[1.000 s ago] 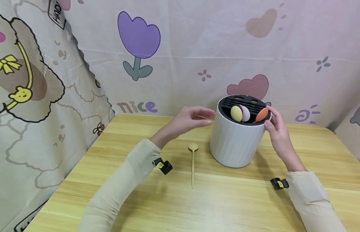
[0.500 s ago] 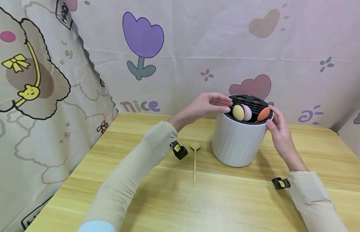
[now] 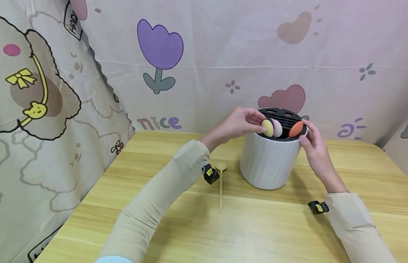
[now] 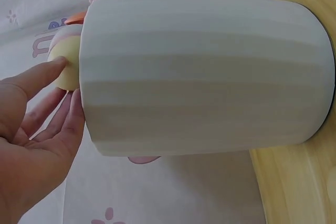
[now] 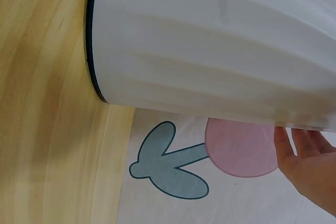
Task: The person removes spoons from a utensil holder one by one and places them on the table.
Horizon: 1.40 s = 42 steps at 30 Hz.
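A white ribbed utensil holder (image 3: 269,162) with a black slotted top (image 3: 279,114) stands on the table. Out of its front opening poke a yellow spoon (image 3: 267,128), pink and white spoon heads (image 3: 277,129) close behind it, and an orange spoon (image 3: 296,129) at the right. My left hand (image 3: 241,124) pinches the yellow spoon's head; in the left wrist view the thumb (image 4: 44,74) lies on it and the fingers are below. My right hand (image 3: 317,153) grips the holder's right rim beside the orange spoon. The spoons' handles are hidden inside.
A gold-coloured spoon (image 3: 221,184) lies on the wooden table (image 3: 256,230), left of the holder. A patterned cloth (image 3: 204,44) hangs behind the table and along its left side.
My left hand has moved right and over the holder's rim, from beside it to the yellow spoon, which it now pinches. The right hand has stayed at the rim.
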Each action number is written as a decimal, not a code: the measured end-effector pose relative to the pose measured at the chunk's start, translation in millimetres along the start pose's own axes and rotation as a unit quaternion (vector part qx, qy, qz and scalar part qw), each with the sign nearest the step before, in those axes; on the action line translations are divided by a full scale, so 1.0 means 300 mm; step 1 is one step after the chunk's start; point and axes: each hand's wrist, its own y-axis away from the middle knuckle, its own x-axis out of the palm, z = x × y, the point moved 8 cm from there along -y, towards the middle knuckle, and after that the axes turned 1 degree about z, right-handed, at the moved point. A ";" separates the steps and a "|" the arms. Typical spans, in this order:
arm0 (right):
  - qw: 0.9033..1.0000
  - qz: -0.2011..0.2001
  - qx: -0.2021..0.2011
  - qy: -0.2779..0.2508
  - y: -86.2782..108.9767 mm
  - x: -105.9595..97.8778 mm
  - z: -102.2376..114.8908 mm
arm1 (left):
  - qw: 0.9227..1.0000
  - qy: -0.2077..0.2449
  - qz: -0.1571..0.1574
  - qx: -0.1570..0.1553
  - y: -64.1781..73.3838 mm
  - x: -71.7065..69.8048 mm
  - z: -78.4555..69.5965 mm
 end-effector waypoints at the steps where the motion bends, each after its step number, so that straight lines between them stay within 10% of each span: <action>1: 1.000 0.000 0.000 0.000 0.000 0.000 -0.001 | 1.000 -0.003 -0.001 -0.001 -0.001 0.000 -0.001; 28: 1.000 -0.003 -0.010 -0.021 -0.002 0.004 0.008 | 0.999 -0.033 0.010 0.014 -0.007 0.000 -0.026; 42: 1.000 0.007 0.002 0.003 0.003 0.005 0.001 | 0.997 0.048 0.037 0.052 -0.004 -0.009 -0.057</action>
